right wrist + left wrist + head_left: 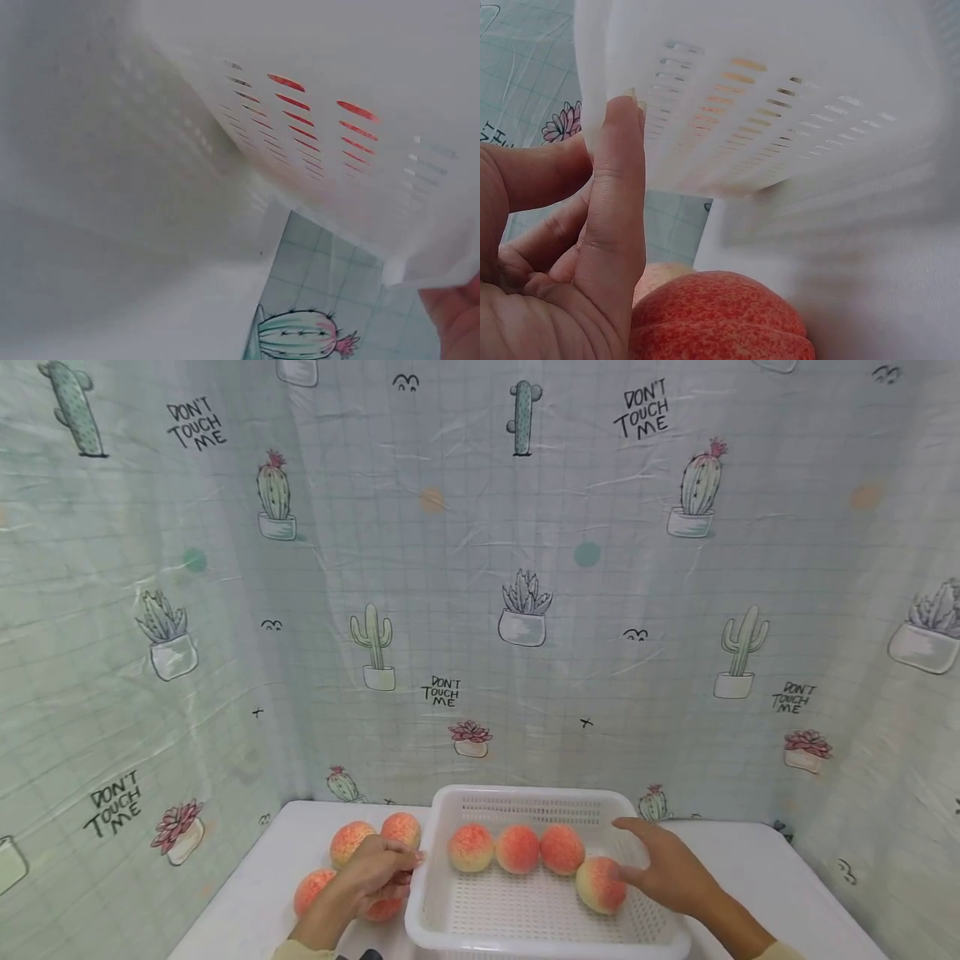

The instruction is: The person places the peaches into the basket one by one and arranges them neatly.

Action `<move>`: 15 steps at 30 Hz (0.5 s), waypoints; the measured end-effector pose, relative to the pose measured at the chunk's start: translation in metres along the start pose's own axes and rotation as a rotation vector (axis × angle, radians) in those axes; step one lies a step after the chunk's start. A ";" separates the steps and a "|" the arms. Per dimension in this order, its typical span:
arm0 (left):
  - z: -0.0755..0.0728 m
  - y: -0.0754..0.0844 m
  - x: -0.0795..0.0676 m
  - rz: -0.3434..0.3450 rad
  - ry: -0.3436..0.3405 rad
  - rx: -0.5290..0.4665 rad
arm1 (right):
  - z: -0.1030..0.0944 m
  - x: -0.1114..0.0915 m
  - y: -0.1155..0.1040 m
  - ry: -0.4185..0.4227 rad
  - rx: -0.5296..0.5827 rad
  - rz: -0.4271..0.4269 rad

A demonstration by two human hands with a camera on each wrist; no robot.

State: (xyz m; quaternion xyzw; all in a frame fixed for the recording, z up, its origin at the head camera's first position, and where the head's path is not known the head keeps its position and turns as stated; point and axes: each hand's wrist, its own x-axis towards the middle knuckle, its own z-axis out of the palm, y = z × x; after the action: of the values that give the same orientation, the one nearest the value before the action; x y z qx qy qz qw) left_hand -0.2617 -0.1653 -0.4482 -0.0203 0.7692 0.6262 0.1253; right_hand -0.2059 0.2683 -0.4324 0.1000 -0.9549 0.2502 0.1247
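A white perforated plastic basket (525, 935) stands on the table with several red and yellow peaches (517, 849) inside. My left hand (378, 872) pinches its left rim between thumb and fingers; the left wrist view shows the rim (592, 97) between them. Over the basket's right side is my right hand (663, 868), thumb and index finger spread apart. Its thumb is close to the nearest peach (602, 885) at the right; contact cannot be told. In the right wrist view, only a bit of that hand (459, 319) shows, by the basket's rim corner.
Several more peaches (352, 843) lie on the white table (262, 877) left of the basket, around and partly behind my left hand. One red peach (720, 319) sits just below that hand. A cactus-print curtain (525, 693) surrounds the table at the back and sides.
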 end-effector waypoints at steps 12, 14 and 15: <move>-0.004 -0.002 -0.010 0.119 0.077 0.066 | 0.002 -0.010 0.021 -0.058 0.409 0.461; -0.007 -0.001 -0.013 0.153 0.120 0.055 | 0.004 -0.011 0.022 -0.064 0.474 0.488; -0.009 -0.001 -0.014 0.169 0.138 0.034 | 0.005 -0.012 0.022 -0.059 0.494 0.491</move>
State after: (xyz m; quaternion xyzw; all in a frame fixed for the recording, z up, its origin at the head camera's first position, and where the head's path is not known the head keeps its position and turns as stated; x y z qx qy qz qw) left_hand -0.2492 -0.1763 -0.4441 0.0039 0.7856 0.6184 0.0191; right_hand -0.2010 0.2868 -0.4499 -0.0984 -0.8643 0.4932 0.0051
